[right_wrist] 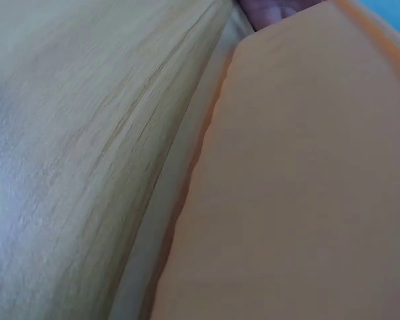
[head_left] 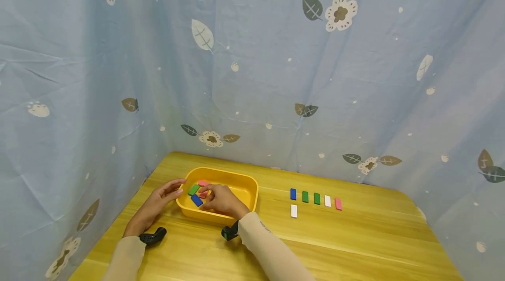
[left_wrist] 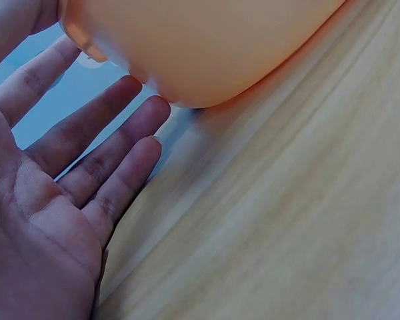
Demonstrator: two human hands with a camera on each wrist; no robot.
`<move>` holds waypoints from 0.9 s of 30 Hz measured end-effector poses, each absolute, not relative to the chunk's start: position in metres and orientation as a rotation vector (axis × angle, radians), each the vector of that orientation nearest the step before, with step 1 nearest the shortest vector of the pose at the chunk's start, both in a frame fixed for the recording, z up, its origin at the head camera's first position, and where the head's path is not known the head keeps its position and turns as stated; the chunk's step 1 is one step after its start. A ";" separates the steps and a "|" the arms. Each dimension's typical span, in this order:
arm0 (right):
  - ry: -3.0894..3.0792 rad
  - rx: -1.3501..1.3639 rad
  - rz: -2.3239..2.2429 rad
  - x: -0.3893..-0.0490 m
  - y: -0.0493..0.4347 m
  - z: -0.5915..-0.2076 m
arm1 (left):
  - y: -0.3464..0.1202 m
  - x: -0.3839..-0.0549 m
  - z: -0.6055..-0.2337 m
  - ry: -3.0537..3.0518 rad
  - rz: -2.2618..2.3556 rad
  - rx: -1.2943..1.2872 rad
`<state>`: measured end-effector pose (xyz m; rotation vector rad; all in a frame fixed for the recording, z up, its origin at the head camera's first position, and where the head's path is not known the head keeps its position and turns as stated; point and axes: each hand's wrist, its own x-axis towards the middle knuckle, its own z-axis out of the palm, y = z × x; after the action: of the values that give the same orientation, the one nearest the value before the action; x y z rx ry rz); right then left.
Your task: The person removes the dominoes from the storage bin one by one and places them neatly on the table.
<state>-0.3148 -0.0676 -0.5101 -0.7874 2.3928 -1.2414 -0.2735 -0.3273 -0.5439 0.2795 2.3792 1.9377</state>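
Observation:
A yellow plastic bin (head_left: 242, 193) stands on the table, holding a green block (head_left: 193, 190), a blue block (head_left: 197, 200) and two pink blocks (head_left: 203, 183). At its left end my left hand (head_left: 155, 203) touches the rim, and the left wrist view shows that hand's fingers (left_wrist: 87, 137) mostly straight beside the outer wall. My right hand (head_left: 223, 201) reaches down inside, thumb and forefinger spread apart by the blue and pink blocks. No block is visibly gripped. In the right wrist view the bin's wall (right_wrist: 287, 173) hides the right hand.
Right of the bin, a row of blocks lies on the wooden table (head_left: 355, 237): blue (head_left: 293, 194), two green (head_left: 305, 197), white (head_left: 328, 201) and pink (head_left: 338, 204). Another white block (head_left: 293, 211) lies below the blue one. A patterned curtain (head_left: 256, 75) hangs behind.

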 end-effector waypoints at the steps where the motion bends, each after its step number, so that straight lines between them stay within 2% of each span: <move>1: 2.401 -0.791 -1.215 -0.315 -0.067 -0.510 | -0.327 -0.274 -0.544 2.379 1.938 0.284; 17: 2.390 -0.770 -1.202 -0.313 -0.068 -0.514 | -0.328 -0.274 -0.546 2.352 1.961 0.285; 27: 2.544 -0.897 -0.952 -0.313 -0.080 -0.506 | -0.328 -0.274 -0.545 2.362 1.971 0.291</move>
<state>-0.3128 -0.0801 -0.5058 -0.8970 2.5445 -0.9518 -0.2742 -0.3283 -0.5448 0.2910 2.3618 1.9706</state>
